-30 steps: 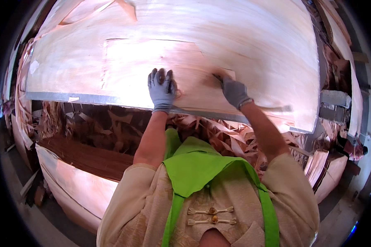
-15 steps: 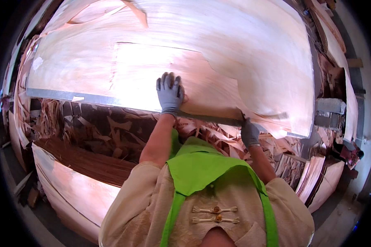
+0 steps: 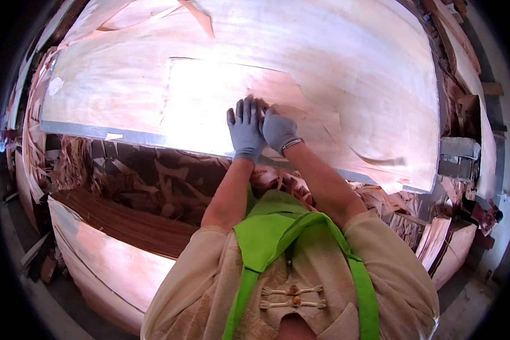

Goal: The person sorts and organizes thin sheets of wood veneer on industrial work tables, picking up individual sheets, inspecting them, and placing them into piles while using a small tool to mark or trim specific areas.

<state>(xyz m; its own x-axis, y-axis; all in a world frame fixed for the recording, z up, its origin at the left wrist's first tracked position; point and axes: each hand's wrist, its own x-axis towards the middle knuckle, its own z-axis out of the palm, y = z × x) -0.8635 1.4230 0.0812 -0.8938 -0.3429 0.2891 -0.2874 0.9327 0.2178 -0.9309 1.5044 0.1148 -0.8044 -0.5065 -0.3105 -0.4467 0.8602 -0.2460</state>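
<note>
Veneer patch by tabletop's front edge; left hand atop, fingers slightly spread; right hand curled, pinch unclear.

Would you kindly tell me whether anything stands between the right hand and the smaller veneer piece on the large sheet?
Nothing visible does: the right hand is directly over the veneer piece. The left hand is close beside it, not between; what lies under the right fingers is hidden.
</note>
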